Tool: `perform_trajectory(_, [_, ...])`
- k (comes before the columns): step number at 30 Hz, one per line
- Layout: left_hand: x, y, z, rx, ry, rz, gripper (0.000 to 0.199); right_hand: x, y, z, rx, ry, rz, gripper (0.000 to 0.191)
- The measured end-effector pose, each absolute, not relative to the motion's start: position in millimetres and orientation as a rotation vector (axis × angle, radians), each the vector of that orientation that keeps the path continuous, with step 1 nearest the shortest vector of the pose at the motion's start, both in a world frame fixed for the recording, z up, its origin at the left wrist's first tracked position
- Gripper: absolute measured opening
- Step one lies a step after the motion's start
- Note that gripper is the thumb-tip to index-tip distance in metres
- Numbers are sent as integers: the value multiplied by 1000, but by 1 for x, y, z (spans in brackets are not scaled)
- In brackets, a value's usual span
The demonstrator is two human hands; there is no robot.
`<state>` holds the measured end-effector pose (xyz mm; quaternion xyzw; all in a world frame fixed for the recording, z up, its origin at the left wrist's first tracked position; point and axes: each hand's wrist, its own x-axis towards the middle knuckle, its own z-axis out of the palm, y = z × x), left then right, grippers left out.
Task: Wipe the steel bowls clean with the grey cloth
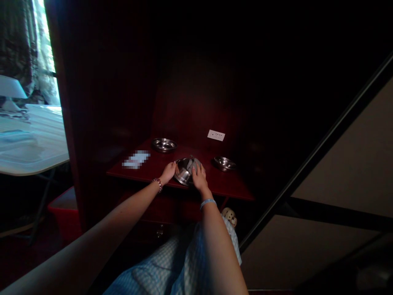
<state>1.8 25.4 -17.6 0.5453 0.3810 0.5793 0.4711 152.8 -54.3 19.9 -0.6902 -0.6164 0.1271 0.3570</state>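
Note:
A shiny metal bowl is tilted near the front edge of a dark red shelf. My left hand grips its left rim, the fingers closed. On the bowl's right side my right hand presses a crumpled grey cloth against the metal. Part of the cloth and the bowl's right side are hidden behind my right fingers. Farther back on the left sits a second metal bowl. To the right of my right hand stands a third metal bowl.
A blurred-out pale item lies on the shelf's left. A white wall socket is set in the back panel. Below the shelf is a drawer latch. At far left, a white table carries a lamp; a red stool stands beneath.

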Motion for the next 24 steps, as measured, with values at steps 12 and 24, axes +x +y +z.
perform_trajectory(12, [2, 24, -18, 1252, 911, 1443, 47, 162, -39, 10, -1794, -1280, 322, 56])
perform_trajectory(24, [-1, 22, -15, 1241, 935, 1439, 43, 178, -25, 3, -1546, -1367, 134, 75])
